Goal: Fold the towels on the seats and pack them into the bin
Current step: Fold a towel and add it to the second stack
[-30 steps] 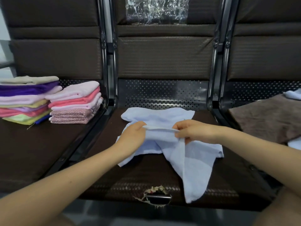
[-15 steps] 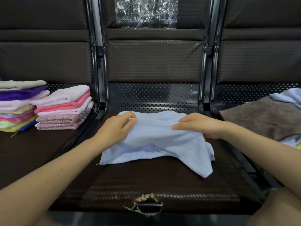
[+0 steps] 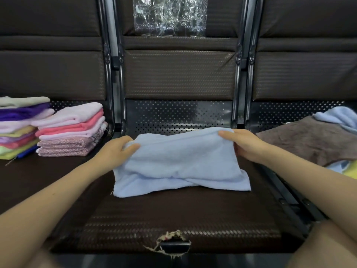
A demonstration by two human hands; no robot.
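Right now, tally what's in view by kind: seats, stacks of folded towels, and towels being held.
Seats: 3, the left seat, middle seat and right seat
Stacks of folded towels: 2, the far stack and near stack, both on the left seat
Towels being held: 1, the light blue towel, gripped by the left hand and right hand
Total: 6

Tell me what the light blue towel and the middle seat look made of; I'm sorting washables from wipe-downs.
The light blue towel looks like soft terry cotton or microfibre: matte, fuzzy, draping in folds. The middle seat looks like dark faux leather with an embossed weave and slight sheen; its torn front edge shows padding. Perforated black metal sits behind it.
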